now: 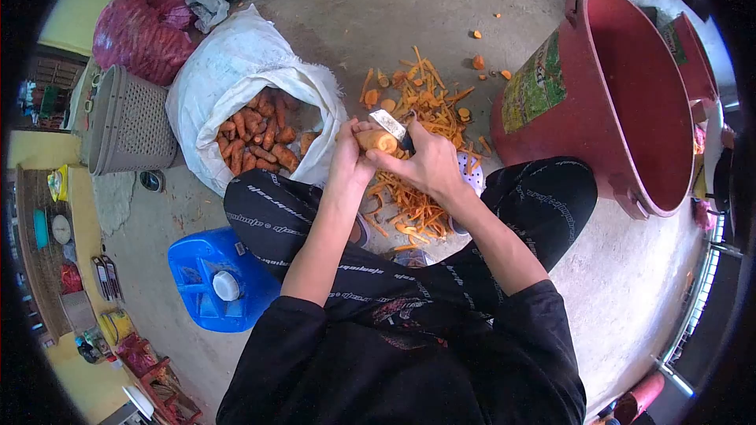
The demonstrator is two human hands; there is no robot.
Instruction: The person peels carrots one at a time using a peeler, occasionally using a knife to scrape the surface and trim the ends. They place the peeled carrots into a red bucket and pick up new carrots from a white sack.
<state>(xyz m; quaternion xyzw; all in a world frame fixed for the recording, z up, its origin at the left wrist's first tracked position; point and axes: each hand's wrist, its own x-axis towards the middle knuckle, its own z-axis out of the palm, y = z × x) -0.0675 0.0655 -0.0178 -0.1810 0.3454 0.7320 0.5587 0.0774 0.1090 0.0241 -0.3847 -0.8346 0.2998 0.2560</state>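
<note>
My left hand (pixel 351 153) is closed around a carrot (pixel 378 141) with a pale orange cut end facing right. My right hand (pixel 431 162) grips a short, broad-bladed knife (pixel 387 123) by its dark handle, and the blade lies just above the carrot. Its thumb rests close to the carrot's cut end. Below both hands, a heap of orange peelings (pixel 421 208) and cut carrot ends spreads over the floor between my feet. An open white sack (pixel 228 55) lies to the left, with unpeeled carrots (pixel 264 130) inside its mouth.
A large red tub (pixel 543 102) stands at my right, tilted in view. A blue jerrycan (pixel 201 299) sits by my left knee. Behind the sack are a grey perforated basket (pixel 142 122) and red mesh sacks (pixel 138 35). Loose carrot pieces (pixel 478 62) dot the concrete floor.
</note>
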